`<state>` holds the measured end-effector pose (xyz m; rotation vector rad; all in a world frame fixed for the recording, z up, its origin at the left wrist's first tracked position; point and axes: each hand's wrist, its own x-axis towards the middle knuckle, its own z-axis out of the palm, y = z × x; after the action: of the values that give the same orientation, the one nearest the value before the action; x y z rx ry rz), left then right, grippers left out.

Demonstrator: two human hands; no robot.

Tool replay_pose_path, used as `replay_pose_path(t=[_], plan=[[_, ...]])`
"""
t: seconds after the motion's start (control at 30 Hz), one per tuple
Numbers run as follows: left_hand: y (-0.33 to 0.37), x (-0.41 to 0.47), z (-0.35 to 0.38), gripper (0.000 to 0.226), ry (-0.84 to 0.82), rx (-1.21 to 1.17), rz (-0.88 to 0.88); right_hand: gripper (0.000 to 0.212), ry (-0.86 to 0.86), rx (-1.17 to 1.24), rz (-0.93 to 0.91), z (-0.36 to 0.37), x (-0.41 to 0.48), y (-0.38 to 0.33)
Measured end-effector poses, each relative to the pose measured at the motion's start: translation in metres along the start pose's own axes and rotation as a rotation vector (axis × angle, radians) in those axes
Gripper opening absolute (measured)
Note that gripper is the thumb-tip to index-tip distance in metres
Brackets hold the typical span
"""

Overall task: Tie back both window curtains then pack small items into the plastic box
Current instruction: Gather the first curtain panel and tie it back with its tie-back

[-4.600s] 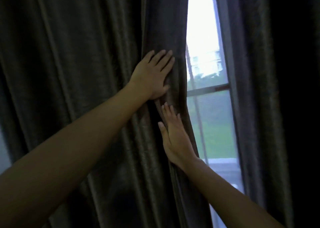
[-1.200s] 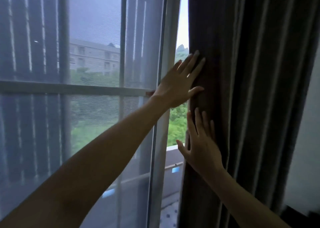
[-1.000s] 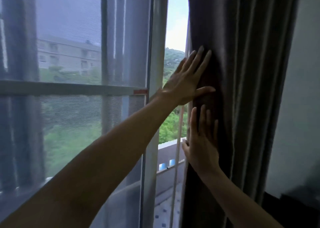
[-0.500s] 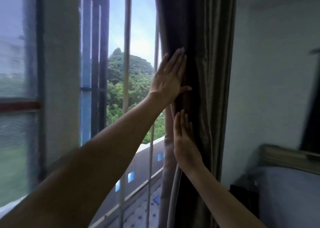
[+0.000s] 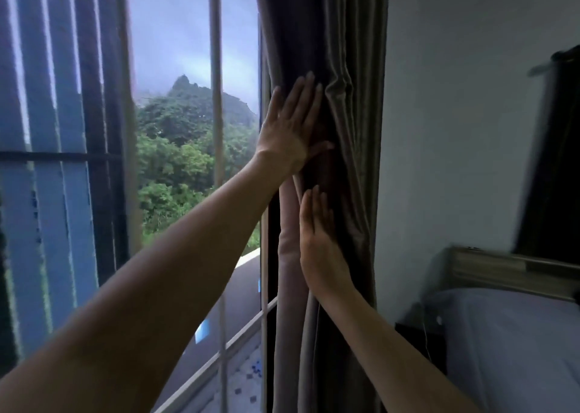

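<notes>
A dark grey-brown curtain [image 5: 354, 104] hangs bunched into narrow folds at the right edge of the window, against the white wall. My left hand [image 5: 290, 126] lies flat on its left side, fingers straight and pointing up, pressing the fabric. My right hand [image 5: 320, 243] rests flat on the same bunch lower down, fingers also straight. Neither hand grips the cloth. The curtain's pale lining [image 5: 287, 255] shows beside my right hand. No tie-back, plastic box or small items are in view.
The window [image 5: 175, 148] with metal bars [image 5: 216, 98] fills the left, trees and a hill beyond. A white wall [image 5: 455, 130] is to the right. A bed [image 5: 514, 343] with a headboard stands at lower right, a dark nightstand [image 5: 420, 340] beside it.
Both flat hands have pushed the curtain rightward from mid-window to the wall, bunching it tightly. The view has swung right, so the bed and wall now show.
</notes>
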<state>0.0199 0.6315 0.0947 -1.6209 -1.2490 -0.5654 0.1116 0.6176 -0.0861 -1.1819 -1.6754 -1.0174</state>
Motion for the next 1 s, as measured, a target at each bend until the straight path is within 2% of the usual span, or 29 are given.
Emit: replay_pose_path(t=[0.2,0.3,0.5,0.6,0.83,1.0], plan=[[0.034,0.043,0.068,0.090,-0.018,0.000,0.014,0.062,-0.071,0.026,0.054,0.061,0.007,0.046],[0.049,0.065,0.095,0.090,0.011,-0.021,0.010,0.059,-0.073,0.050,0.059,0.090,0.014,0.068],[0.071,0.098,0.144,0.089,0.016,0.022,-0.038,0.067,-0.173,0.299,0.067,0.139,0.028,0.105],[0.079,0.113,0.164,0.088,0.001,0.045,-0.041,0.072,-0.185,0.332,0.065,0.160,0.032,0.120],[0.106,0.153,0.207,0.089,-0.052,-0.037,-0.035,0.079,-0.176,0.375,0.083,0.204,0.042,0.152],[0.126,0.174,0.233,0.098,-0.183,-0.075,-0.014,0.083,-0.222,0.374,0.091,0.228,0.041,0.167]])
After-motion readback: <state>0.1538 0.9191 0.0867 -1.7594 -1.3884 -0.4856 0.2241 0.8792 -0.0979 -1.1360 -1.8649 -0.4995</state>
